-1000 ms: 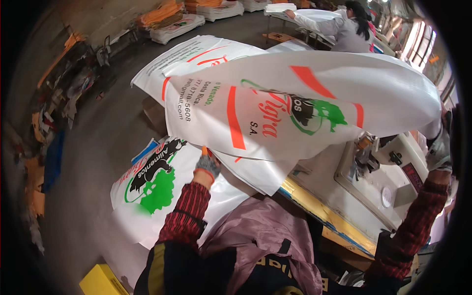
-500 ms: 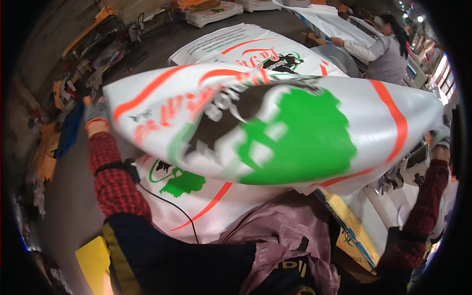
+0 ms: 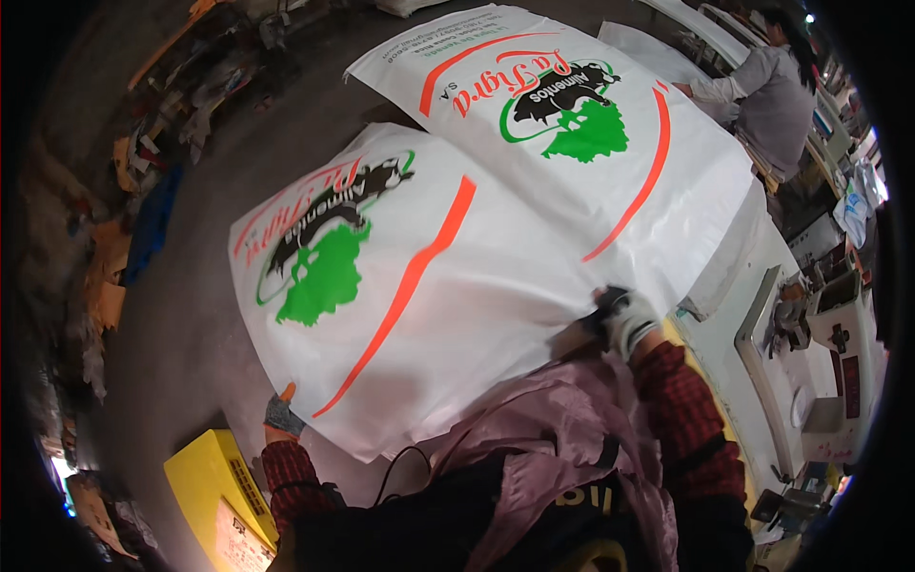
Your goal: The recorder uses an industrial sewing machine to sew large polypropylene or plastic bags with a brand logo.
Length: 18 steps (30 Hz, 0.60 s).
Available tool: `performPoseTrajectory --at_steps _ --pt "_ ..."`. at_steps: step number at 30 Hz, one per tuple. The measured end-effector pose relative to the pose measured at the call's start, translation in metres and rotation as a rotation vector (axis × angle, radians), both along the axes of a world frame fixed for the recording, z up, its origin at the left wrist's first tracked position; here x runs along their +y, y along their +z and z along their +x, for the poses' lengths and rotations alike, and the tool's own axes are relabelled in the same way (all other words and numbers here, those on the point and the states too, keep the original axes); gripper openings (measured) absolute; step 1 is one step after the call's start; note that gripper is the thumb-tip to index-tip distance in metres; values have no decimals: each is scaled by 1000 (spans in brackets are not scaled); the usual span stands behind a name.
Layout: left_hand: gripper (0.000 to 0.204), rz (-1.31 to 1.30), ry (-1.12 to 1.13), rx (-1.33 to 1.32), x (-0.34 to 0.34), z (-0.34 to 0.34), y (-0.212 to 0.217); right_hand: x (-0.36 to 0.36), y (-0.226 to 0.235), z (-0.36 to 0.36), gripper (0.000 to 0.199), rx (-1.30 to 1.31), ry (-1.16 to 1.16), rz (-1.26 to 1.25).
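A white woven sack point(image 3: 448, 315) with a green patch, a black animal print and orange-red bands lies slanting before me. My left hand point(image 3: 283, 417), in a grey glove with an orange fingertip, is closed on its near left corner. At the sack's near right end, my right hand point(image 3: 627, 322) is closed on the edge, its dark fingers curled and slightly blurred. Beyond lies a second white sack point(image 3: 629, 86) with the same print, spread flat and partly covered by the nearer one.
A yellow box point(image 3: 214, 477) stands at the lower left. To the right is a white machine point(image 3: 839, 334) beside a pale work surface point(image 3: 729, 334). Another person point(image 3: 772, 105) works at the upper right. Scraps and cartons point(image 3: 110, 272) line the left side.
The sack held raised and stretched between my hands has come down onto the surface. My left hand has moved down toward me; my right hand has come inward from the far right.
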<state>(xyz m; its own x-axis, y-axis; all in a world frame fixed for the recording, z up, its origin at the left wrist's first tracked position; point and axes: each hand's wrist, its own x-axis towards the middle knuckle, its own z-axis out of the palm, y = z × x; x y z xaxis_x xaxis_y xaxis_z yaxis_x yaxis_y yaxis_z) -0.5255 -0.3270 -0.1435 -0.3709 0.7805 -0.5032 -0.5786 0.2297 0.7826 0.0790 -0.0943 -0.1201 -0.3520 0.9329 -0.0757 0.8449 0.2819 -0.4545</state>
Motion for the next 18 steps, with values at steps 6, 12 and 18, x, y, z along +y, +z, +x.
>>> performPoseTrajectory --at_steps 6,12,18 --pt "32 -343 37 91 -27 -39 -79 -41 -115 11 35 -277 -307 -274" --pt "56 -1120 -416 1420 2 -11 -89 -47 -122 37 42 -143 -446 -413" --pt "47 -46 -772 2303 7 133 -36 -47 -156 50 40 -190 -248 -586"
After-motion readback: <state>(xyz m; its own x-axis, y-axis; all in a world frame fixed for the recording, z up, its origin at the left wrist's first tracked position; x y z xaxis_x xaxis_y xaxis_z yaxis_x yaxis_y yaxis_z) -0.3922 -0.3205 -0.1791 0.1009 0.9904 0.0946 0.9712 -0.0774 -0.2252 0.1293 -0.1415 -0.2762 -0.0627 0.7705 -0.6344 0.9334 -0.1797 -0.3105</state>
